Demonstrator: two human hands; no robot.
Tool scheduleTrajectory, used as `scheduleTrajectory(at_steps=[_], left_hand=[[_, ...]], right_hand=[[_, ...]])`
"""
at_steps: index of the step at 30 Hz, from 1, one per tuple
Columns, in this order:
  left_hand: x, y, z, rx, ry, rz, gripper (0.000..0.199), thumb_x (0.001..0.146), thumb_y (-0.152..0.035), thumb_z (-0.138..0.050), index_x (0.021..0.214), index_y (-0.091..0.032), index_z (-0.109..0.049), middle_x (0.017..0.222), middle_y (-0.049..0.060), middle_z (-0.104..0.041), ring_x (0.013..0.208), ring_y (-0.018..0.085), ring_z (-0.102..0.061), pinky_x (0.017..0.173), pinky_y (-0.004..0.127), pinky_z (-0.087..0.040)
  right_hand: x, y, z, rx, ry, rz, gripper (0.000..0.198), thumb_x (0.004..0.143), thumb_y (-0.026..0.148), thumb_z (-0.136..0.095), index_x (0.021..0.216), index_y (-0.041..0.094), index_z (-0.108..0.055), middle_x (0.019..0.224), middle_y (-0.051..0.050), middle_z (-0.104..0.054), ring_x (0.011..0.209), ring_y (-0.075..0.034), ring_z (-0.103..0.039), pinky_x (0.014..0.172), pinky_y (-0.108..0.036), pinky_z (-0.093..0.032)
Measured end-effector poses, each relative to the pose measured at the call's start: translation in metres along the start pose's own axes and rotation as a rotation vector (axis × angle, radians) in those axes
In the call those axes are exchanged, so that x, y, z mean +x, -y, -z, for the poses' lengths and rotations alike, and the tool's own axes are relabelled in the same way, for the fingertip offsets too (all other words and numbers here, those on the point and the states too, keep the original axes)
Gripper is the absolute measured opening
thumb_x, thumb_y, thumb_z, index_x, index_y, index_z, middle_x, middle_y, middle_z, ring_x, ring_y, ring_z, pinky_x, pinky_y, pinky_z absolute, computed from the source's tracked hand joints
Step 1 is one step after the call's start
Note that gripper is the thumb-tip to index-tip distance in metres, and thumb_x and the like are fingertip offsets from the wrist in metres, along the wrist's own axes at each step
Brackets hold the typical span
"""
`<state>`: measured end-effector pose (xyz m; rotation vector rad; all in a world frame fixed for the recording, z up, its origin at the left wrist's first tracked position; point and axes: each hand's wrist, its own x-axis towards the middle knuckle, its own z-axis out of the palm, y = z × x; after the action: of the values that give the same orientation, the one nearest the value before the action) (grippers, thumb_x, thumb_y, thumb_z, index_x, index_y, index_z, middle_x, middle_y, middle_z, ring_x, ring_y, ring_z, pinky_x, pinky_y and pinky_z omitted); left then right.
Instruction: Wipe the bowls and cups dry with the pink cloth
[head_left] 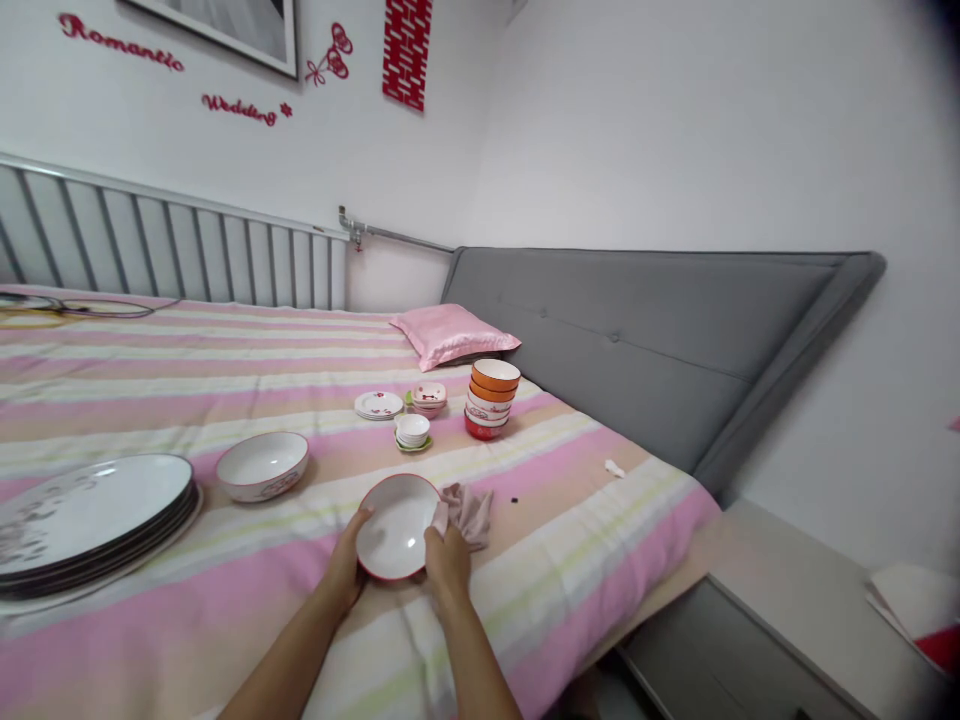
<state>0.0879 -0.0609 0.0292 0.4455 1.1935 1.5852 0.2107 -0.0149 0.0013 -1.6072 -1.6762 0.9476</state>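
Note:
A white bowl with a red rim is tilted toward me above the striped bedspread. My left hand grips its left edge, thumb over the rim. At the right edge, my right hand is closed on a beige cloth, pressing it against the bowl's rim. Part of the cloth hangs out past the fingers to the right. Left of the hands, a larger white bowl rests upright on the bed.
A stack of oval plates lies at the left. Stacked bowls, small plates, small square dishes and little cups stand farther back. Beyond are a pink pillow and grey headboard. A nightstand adjoins the bed.

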Motion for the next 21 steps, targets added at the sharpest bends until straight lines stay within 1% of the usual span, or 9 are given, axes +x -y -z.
scheduleTrajectory(at_steps=[3,5,8,13,17,21], left_hand=[[-0.012,0.003,0.004,-0.098,-0.067,-0.046,0.039,0.083,-0.032,-0.051,0.116,-0.012,-0.059,0.081,0.010,-0.073,0.078,0.026,-0.070,0.075,0.039,-0.056],[-0.015,0.005,0.006,-0.158,-0.093,-0.072,0.039,0.085,-0.031,-0.049,0.119,-0.013,-0.057,0.085,0.010,-0.073,0.080,0.025,-0.070,0.077,0.038,-0.056],[-0.018,0.008,0.010,-0.229,-0.092,-0.088,0.037,0.085,-0.030,-0.052,0.118,-0.014,-0.059,0.090,0.010,-0.074,0.083,0.024,-0.070,0.080,0.038,-0.055],[-0.017,0.012,0.014,-0.282,-0.065,-0.078,0.030,0.085,-0.024,-0.054,0.111,-0.013,-0.062,0.087,0.009,-0.073,0.081,0.023,-0.070,0.079,0.037,-0.055],[-0.015,0.013,0.015,-0.295,-0.054,-0.061,0.032,0.089,-0.033,-0.055,0.114,-0.013,-0.060,0.096,0.009,-0.071,0.081,0.019,-0.068,0.079,0.039,-0.054],[-0.014,0.012,0.015,-0.300,-0.036,-0.049,0.036,0.089,-0.040,-0.055,0.114,-0.014,-0.060,0.102,0.009,-0.069,0.085,0.019,-0.067,0.081,0.040,-0.053]], right_hand=[[-0.024,0.019,-0.006,-0.005,-0.009,-0.102,0.039,0.078,0.024,-0.040,0.099,0.010,-0.070,0.098,-0.019,-0.072,0.094,-0.034,-0.067,0.079,-0.039,-0.049],[-0.036,0.027,-0.011,-0.006,-0.013,-0.136,0.039,0.079,0.024,-0.041,0.100,0.010,-0.070,0.099,-0.018,-0.072,0.095,-0.033,-0.067,0.079,-0.037,-0.049],[-0.047,0.031,-0.015,-0.016,-0.031,-0.160,0.039,0.081,0.024,-0.040,0.102,0.010,-0.070,0.101,-0.019,-0.071,0.098,-0.033,-0.066,0.080,-0.037,-0.049],[-0.050,0.025,-0.016,-0.029,-0.056,-0.145,0.038,0.081,0.026,-0.043,0.104,0.011,-0.070,0.099,-0.017,-0.072,0.096,-0.031,-0.067,0.078,-0.035,-0.049],[-0.051,0.021,-0.019,-0.031,-0.093,-0.108,0.040,0.082,0.026,-0.041,0.107,0.013,-0.070,0.099,-0.014,-0.072,0.095,-0.029,-0.067,0.078,-0.032,-0.048],[-0.052,0.019,-0.022,-0.034,-0.134,-0.084,0.042,0.082,0.026,-0.041,0.111,0.014,-0.068,0.100,-0.013,-0.072,0.096,-0.028,-0.066,0.078,-0.031,-0.048]])
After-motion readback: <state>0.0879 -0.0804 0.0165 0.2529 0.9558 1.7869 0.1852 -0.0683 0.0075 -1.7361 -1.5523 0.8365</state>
